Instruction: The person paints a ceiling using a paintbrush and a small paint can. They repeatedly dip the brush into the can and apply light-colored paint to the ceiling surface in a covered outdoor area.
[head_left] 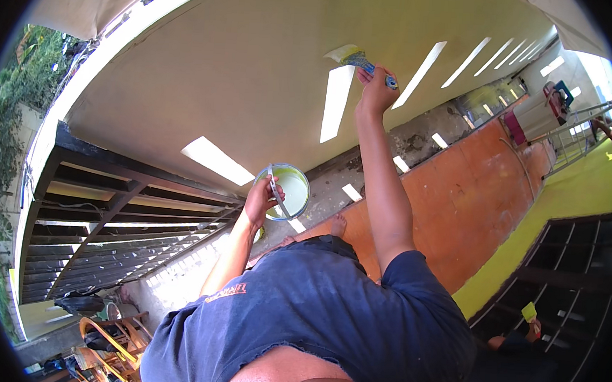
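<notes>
My right hand [378,92] is raised and closed around the blue, paint-smeared handle of a paintbrush [356,59]. The brush's pale yellowish bristles lie at the wall [258,55]; whether they press on it is hard to tell. Lower and to the left, my left hand [262,199] grips a round paint bucket [308,184] at its left side, fingers over the grey strip that crosses its top like a handle. Whitish paint [293,194] is inside, and yellow-green smears mark the inner side. The wall looks beige on the left and more yellow-green toward the right.
Slanting sunlight patches cross the wall. A dark slatted railing [109,200] stands at left, wooden chairs [111,340] lower left. The orange floor [460,193] runs right beside a stained grey strip. A metal ladder [576,130] stands far right; another person's hand [534,329] shows lower right.
</notes>
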The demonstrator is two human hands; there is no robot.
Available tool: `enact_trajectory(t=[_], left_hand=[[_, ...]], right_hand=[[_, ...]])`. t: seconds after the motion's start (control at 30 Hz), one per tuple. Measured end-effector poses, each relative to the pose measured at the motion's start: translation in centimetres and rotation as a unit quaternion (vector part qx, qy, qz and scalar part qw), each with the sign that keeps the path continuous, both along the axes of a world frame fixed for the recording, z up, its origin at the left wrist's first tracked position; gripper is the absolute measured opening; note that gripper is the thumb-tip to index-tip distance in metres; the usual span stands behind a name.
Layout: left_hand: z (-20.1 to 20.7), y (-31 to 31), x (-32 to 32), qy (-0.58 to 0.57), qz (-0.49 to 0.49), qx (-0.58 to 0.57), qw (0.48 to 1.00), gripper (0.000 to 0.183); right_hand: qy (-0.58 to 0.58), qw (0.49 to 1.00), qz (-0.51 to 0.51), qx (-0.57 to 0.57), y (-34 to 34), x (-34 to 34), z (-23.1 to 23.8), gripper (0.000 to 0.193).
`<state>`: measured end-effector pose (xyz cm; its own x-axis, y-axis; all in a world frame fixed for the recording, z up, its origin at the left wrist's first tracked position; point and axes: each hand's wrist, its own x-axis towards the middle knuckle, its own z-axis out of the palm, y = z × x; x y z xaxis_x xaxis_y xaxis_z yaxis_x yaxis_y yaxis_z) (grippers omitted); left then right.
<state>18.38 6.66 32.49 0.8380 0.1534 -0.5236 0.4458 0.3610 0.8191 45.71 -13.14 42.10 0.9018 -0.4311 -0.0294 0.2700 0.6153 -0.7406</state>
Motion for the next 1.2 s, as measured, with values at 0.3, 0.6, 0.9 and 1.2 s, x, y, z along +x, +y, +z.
enact_trajectory(t=[0.3,0.6,0.9,1.2], left_hand=[[-0.1,-0.6,0.2,0.007,-0.004,0.005,1.000,0.039],[0.2,-0.9,0.5,-0.012,-0.004,-0.007,1.000,0.038],[0.5,-0.5,-0.1,-0.015,0.008,-0.016,1.000,0.039],[-0.1,0.6,-0.8,0.022,0.023,-0.019,0.999,0.040]], right_hand=[[0.029,0.998,0.010,0.055,0.0,-0.6,-6.2,0.023],[0.106,0.994,0.002,0.016,0.9,-2.9,-6.5,0.015],[-0.177,0.982,0.016,0.060,0.7,-2.6,14.9,0.017],[-0.043,0.997,0.005,0.057,4.5,-3.7,2.0,0.022]])
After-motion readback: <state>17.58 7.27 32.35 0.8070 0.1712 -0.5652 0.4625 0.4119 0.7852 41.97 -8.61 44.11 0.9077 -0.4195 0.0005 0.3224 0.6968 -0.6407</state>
